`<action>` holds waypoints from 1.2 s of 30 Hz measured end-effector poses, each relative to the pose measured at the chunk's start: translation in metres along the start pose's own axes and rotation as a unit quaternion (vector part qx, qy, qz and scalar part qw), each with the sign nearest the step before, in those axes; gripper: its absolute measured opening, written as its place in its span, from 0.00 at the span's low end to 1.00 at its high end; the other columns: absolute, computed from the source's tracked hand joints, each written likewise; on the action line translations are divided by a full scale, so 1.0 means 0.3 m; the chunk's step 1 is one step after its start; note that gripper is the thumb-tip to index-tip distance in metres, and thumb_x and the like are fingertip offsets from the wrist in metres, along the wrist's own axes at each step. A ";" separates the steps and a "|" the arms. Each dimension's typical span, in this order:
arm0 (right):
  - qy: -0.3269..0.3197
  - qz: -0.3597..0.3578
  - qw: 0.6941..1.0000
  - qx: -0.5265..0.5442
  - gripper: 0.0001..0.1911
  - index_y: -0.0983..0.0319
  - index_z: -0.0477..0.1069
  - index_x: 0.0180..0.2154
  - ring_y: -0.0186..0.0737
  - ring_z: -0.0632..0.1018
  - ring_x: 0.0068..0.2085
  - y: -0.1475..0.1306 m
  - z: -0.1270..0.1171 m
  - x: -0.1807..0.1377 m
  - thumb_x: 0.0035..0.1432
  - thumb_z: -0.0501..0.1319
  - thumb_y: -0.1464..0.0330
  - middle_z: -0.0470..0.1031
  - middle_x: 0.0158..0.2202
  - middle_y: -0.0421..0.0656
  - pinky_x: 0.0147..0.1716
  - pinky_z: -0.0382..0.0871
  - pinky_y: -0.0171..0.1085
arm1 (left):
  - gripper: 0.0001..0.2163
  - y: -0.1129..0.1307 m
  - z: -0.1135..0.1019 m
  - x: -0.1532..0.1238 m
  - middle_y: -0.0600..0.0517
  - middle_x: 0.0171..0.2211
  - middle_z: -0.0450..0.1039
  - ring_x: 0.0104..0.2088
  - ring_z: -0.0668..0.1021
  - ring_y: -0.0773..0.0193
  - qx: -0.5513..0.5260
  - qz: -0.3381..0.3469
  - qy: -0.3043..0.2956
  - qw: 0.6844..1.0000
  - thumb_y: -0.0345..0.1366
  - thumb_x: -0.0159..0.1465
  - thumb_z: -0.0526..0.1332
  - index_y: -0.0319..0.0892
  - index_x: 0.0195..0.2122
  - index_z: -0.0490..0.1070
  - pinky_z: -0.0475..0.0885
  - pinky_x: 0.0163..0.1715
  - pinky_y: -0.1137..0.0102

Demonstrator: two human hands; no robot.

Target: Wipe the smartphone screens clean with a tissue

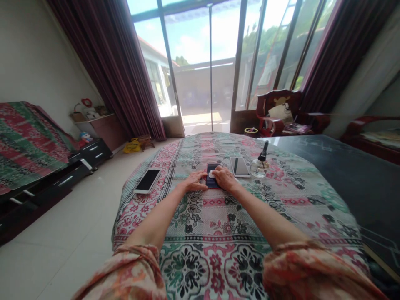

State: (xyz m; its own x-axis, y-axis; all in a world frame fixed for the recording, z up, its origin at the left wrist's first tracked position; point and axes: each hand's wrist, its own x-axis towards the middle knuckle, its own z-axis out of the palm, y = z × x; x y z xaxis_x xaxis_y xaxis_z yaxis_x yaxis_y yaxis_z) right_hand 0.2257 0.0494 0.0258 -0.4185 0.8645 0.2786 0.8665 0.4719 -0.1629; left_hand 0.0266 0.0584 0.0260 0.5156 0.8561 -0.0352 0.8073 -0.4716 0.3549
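A dark smartphone (213,182) with a red edge lies flat on the patterned tablecloth (218,212). My left hand (196,181) rests at its left side, fingers stretched out and touching the edge. Pressed to the screen by the closed fingers of my right hand (224,177) is a small white wiping pad (211,173). Just right of that hand lies a white-framed phone (240,166), its screen dark grey. Beside it stands a clear round bottle (260,167) with a black dropper-like top. Farther left is another white phone (148,181) with a black screen.
A black-topped table (325,171) adjoins on the right. Behind it stands a wooden armchair (278,112) holding a bag and papers. Tall glass doors (206,83) with purple curtains (115,62) are ahead. A black drawer cabinet (90,154) and a yellow bag (132,146) are on the left.
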 end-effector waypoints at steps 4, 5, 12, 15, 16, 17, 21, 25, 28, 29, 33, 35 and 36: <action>0.006 0.004 1.000 0.007 0.16 0.58 0.75 0.41 0.39 0.70 0.41 -0.005 -0.004 -0.004 0.65 0.49 0.67 0.71 0.41 0.45 0.42 0.60 0.34 | 0.35 0.013 -0.015 -0.001 0.47 0.61 0.59 0.61 0.61 0.51 0.005 -0.007 -0.006 1.000 0.45 0.52 0.67 0.43 0.59 0.60 0.55 0.60 0.62; 0.008 0.003 1.000 0.007 0.16 0.58 0.75 0.41 0.39 0.70 0.41 -0.006 -0.004 -0.007 0.65 0.49 0.67 0.71 0.41 0.45 0.42 0.60 0.34 | 0.35 0.014 -0.018 -0.002 0.46 0.61 0.59 0.61 0.61 0.50 0.005 -0.007 -0.005 1.000 0.45 0.52 0.67 0.42 0.60 0.60 0.56 0.60 0.62; 0.012 -0.012 1.000 -0.001 0.15 0.58 0.74 0.42 0.40 0.68 0.44 -0.012 -0.016 -0.028 0.66 0.49 0.67 0.70 0.42 0.45 0.46 0.58 0.35 | 0.34 -0.010 -0.007 -0.001 0.51 0.60 0.60 0.59 0.63 0.50 -0.001 0.004 0.015 1.000 0.48 0.50 0.68 0.48 0.58 0.63 0.57 0.59 0.61; -0.008 -0.022 1.000 -0.007 0.14 0.60 0.75 0.37 0.41 0.69 0.43 -0.015 -0.031 -0.017 0.65 0.50 0.66 0.70 0.40 0.46 0.46 0.58 0.36 | 0.36 -0.021 0.002 0.002 0.50 0.60 0.60 0.58 0.63 0.49 0.000 0.005 0.022 1.000 0.48 0.49 0.67 0.48 0.60 0.60 0.59 0.58 0.60; -0.015 -0.023 1.000 -0.009 0.14 0.61 0.75 0.36 0.41 0.69 0.42 -0.016 -0.034 -0.010 0.65 0.51 0.66 0.71 0.39 0.46 0.46 0.59 0.36 | 0.37 -0.023 0.003 0.004 0.50 0.60 0.59 0.58 0.63 0.48 0.002 0.006 0.024 1.000 0.48 0.49 0.67 0.49 0.60 0.60 0.59 0.58 0.59; -0.021 -0.024 0.999 -0.010 0.14 0.62 0.74 0.34 0.41 0.69 0.42 -0.017 -0.036 -0.003 0.65 0.51 0.67 0.71 0.38 0.47 0.45 0.59 0.36 | 0.37 -0.023 0.005 0.005 0.50 0.60 0.59 0.58 0.63 0.48 0.003 0.008 0.024 1.000 0.48 0.49 0.67 0.49 0.61 0.59 0.59 0.58 0.58; -0.023 -0.018 1.000 -0.007 0.12 0.62 0.73 0.37 0.40 0.70 0.41 -0.012 -0.023 0.008 0.64 0.52 0.69 0.70 0.38 0.47 0.43 0.60 0.35 | 0.37 -0.024 0.011 0.005 0.50 0.60 0.59 0.58 0.62 0.48 0.009 0.021 0.027 0.999 0.49 0.49 0.67 0.48 0.60 0.60 0.58 0.58 0.58; 0.004 0.010 0.999 0.030 0.11 0.61 0.71 0.43 0.39 0.70 0.42 0.000 -0.001 -0.006 0.64 0.52 0.69 0.69 0.40 0.46 0.43 0.60 0.34 | 0.36 -0.033 0.015 -0.003 0.50 0.60 0.60 0.58 0.63 0.50 0.005 0.036 0.053 0.998 0.48 0.50 0.66 0.48 0.60 0.61 0.59 0.58 0.60; 0.001 -0.004 0.999 0.047 0.10 0.61 0.73 0.38 0.38 0.70 0.40 0.005 0.004 -0.015 0.64 0.53 0.68 0.68 0.38 0.44 0.42 0.60 0.34 | 0.35 -0.041 0.010 -0.009 0.48 0.60 0.60 0.58 0.63 0.49 -0.007 0.048 0.046 0.998 0.49 0.50 0.67 0.47 0.59 0.62 0.58 0.58 0.59; 0.002 -0.009 0.999 0.051 0.10 0.60 0.73 0.37 0.37 0.69 0.40 0.006 0.004 -0.017 0.63 0.53 0.67 0.68 0.38 0.44 0.42 0.60 0.34 | 0.35 -0.042 0.007 -0.010 0.48 0.61 0.60 0.59 0.62 0.49 -0.011 0.050 0.041 0.998 0.49 0.50 0.67 0.47 0.59 0.61 0.58 0.58 0.59; 0.006 -0.022 0.998 0.053 0.10 0.60 0.74 0.37 0.37 0.69 0.40 0.001 -0.002 -0.021 0.63 0.54 0.67 0.69 0.37 0.43 0.42 0.60 0.33 | 0.35 -0.043 0.000 -0.013 0.49 0.61 0.59 0.59 0.62 0.50 -0.018 0.051 0.036 0.998 0.49 0.51 0.66 0.48 0.60 0.61 0.57 0.59 0.59; -0.001 -0.021 0.999 0.044 0.11 0.60 0.74 0.36 0.37 0.70 0.40 -0.003 -0.005 -0.014 0.64 0.53 0.67 0.69 0.37 0.43 0.42 0.60 0.33 | 0.34 -0.042 0.001 -0.014 0.49 0.61 0.59 0.59 0.62 0.50 -0.019 0.054 0.036 0.998 0.49 0.52 0.66 0.48 0.60 0.61 0.58 0.58 0.59; -0.005 -0.017 0.999 0.038 0.12 0.60 0.74 0.36 0.37 0.70 0.40 -0.004 -0.006 -0.007 0.64 0.53 0.67 0.69 0.37 0.44 0.42 0.60 0.33 | 0.34 -0.042 0.001 -0.014 0.49 0.61 0.59 0.59 0.62 0.50 -0.019 0.055 0.036 0.998 0.48 0.52 0.66 0.47 0.59 0.61 0.58 0.58 0.59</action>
State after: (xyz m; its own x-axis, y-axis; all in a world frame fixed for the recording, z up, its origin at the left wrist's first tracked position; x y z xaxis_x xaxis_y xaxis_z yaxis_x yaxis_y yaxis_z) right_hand 0.2260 0.0466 0.0272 -0.4496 0.8495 0.2761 0.8288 0.5120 -0.2258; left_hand 0.0143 0.0608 0.0213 0.5776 0.8132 0.0717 0.7351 -0.5563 0.3876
